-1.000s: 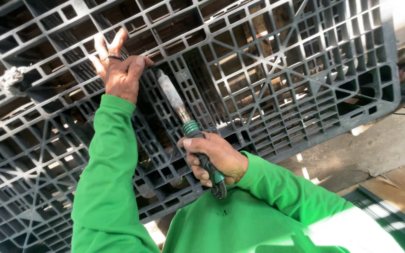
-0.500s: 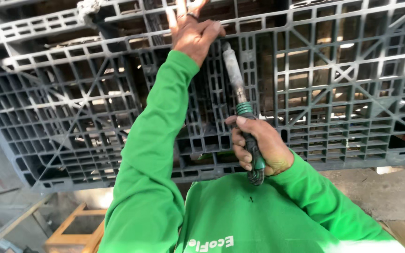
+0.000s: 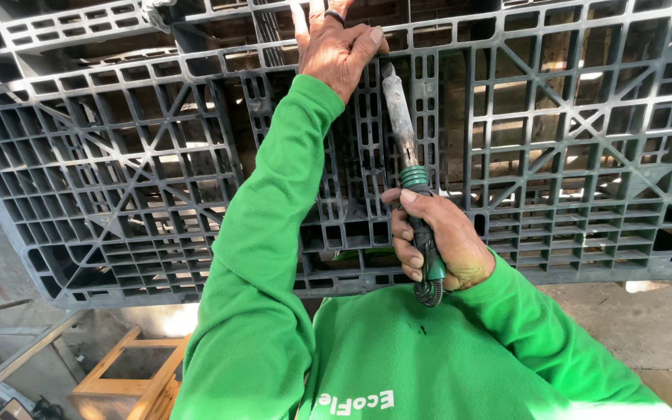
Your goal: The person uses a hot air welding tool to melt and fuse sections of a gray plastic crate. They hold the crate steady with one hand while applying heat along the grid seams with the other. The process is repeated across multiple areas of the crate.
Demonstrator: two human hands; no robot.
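While the left hand presses flat, fingers spread, on a dark plastic pallet, the right hand wraps tight round a heating tool, its tip against a rib | tool likely rigid, light, hot at its metal barrel; best held by green handle | no containers seen.

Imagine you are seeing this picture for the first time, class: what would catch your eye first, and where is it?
The big dark grey plastic pallet fills the upper picture, its grid of ribs facing the camera. At centre, the right hand grips a green-handled tool whose worn metal tip points up at the ribs, right beside the ringed left hand pressed on the pallet. Bright green sleeves fill the foreground.
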